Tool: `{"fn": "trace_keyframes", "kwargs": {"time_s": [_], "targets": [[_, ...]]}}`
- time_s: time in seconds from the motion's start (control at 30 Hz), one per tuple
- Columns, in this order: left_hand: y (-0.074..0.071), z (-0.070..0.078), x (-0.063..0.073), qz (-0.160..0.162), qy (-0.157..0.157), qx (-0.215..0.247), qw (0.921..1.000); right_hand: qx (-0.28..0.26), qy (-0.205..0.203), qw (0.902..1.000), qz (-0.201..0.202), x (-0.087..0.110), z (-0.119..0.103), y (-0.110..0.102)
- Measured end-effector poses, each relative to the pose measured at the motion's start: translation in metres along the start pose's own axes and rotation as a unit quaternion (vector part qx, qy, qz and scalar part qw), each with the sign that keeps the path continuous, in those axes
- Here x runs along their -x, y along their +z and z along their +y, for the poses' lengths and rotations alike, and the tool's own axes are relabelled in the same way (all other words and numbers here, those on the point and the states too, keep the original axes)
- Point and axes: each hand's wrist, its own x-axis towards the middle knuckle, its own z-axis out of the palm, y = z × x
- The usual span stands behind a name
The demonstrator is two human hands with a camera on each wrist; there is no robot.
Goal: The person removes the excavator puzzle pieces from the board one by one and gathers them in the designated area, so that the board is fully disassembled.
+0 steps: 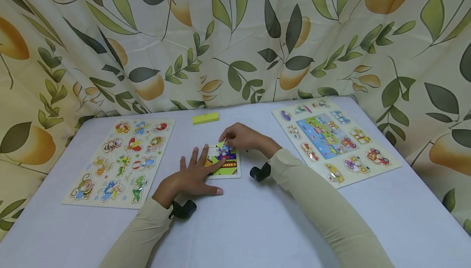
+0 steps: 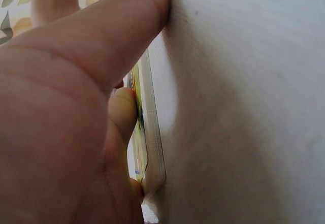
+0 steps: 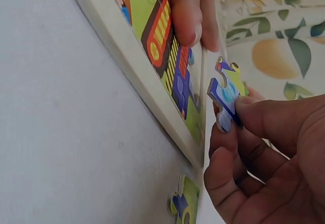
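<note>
A small jigsaw puzzle in a white-rimmed tray (image 1: 238, 170) lies on the table between both hands. My left hand (image 1: 195, 176) rests over its left side with fingers spread, index fingertip on the picture and thumb on the cloth below. My right hand (image 1: 243, 137) is above the tray's upper right part. It pinches a jigsaw piece (image 3: 228, 94), blue and yellow-green, between thumb and fingers, held off the tray in the right wrist view. Part of the picture is covered by my hands. A loose jigsaw piece (image 3: 187, 203) lies beside the tray's edge.
An insect puzzle board (image 1: 125, 165) lies at the left, and a vehicle puzzle board (image 1: 290, 127) at the right. Behind the tray is a yellow-green block (image 1: 205, 118). A leaf-and-fruit patterned curtain (image 1: 235, 39) hangs at the table's back edge.
</note>
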Motion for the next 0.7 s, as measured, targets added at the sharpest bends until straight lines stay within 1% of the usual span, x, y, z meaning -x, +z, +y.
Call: {"fn": "trace_keyframes", "kwargs": {"time_s": [0.23, 0.47, 0.7], "targets": [[0.001, -0.001, 0.001, 0.002, 0.000, 0.002, 1.0000, 0.003, -0.006, 0.9999, 0.012, 0.003, 0.009, -0.008], [0.001, -0.002, 0.000, 0.005, 0.001, 0.008, 1.0000, 0.004, 0.004, 0.9999, 0.011, 0.008, 0.017, -0.017], [0.002, -0.003, -0.001, 0.004, 0.002, 0.004, 1.0000, 0.012, 0.005, 0.9999, 0.011, 0.019, 0.024, -0.029]]}}
